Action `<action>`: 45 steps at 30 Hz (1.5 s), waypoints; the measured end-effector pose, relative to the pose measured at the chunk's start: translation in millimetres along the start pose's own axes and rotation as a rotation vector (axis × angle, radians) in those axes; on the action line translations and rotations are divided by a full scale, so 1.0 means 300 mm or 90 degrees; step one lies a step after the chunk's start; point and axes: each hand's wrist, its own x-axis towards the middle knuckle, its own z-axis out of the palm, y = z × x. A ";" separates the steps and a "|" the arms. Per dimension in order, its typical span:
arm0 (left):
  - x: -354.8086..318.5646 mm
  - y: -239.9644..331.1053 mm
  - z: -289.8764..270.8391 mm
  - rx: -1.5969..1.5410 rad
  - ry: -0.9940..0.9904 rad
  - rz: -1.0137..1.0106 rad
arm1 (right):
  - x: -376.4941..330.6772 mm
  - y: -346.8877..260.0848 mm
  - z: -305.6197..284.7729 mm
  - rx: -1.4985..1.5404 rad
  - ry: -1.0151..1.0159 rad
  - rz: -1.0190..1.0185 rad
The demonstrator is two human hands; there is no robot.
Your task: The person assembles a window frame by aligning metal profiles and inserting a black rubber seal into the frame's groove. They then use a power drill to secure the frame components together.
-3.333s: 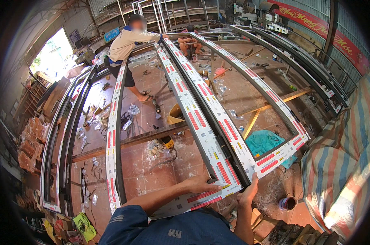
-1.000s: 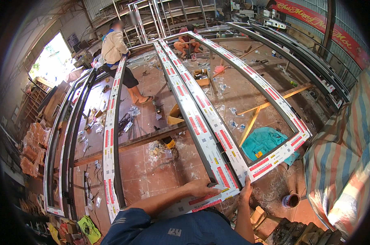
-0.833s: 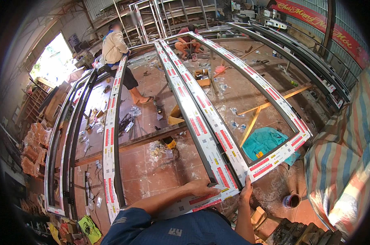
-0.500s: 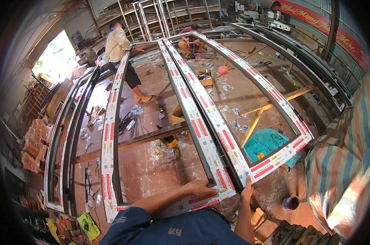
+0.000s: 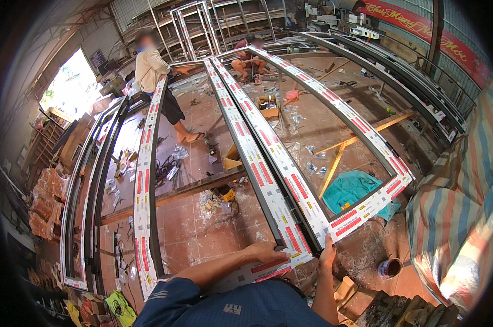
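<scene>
Two long door or window frames lie side by side, wrapped in white film with red labels: a left frame (image 5: pixel 261 172) and a right frame (image 5: pixel 357 214). A narrow dark gap runs between their neighbouring rails. My left hand (image 5: pixel 265 252) is closed over the near right corner of the left frame, thumb lying on its top face. At the near left corner of the right frame, my right hand (image 5: pixel 327 255) grips the end with its thumb up along the edge. The undersides of both grips are hidden.
Wooden bars (image 5: pixel 203 184) cross beneath the frames. A person (image 5: pixel 154 71) stands at the far end and another (image 5: pixel 246 60) crouches there. More dark frames (image 5: pixel 99 201) lean left. A teal cloth (image 5: pixel 351 192), an open can (image 5: pixel 390 267) and a striped tarp (image 5: pixel 442 207) are right.
The whole view has shifted slightly. The standing person's head and upper body have turned, and the crouching person has changed posture. Both my hands keep their places on the frame corners.
</scene>
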 end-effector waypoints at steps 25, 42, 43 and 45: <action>-0.066 0.068 -0.029 -0.055 0.012 -0.028 | -0.038 -0.031 0.013 0.005 -0.016 -0.030; 0.074 -0.097 0.058 -0.152 0.067 0.042 | 0.043 0.001 -0.059 -0.193 -0.053 0.084; 0.077 -0.100 0.058 -0.153 0.068 0.038 | 0.047 0.009 -0.066 -0.181 -0.047 0.076; 0.085 -0.106 0.072 -0.159 0.070 0.031 | -0.016 -0.065 -0.030 -0.161 -0.034 0.062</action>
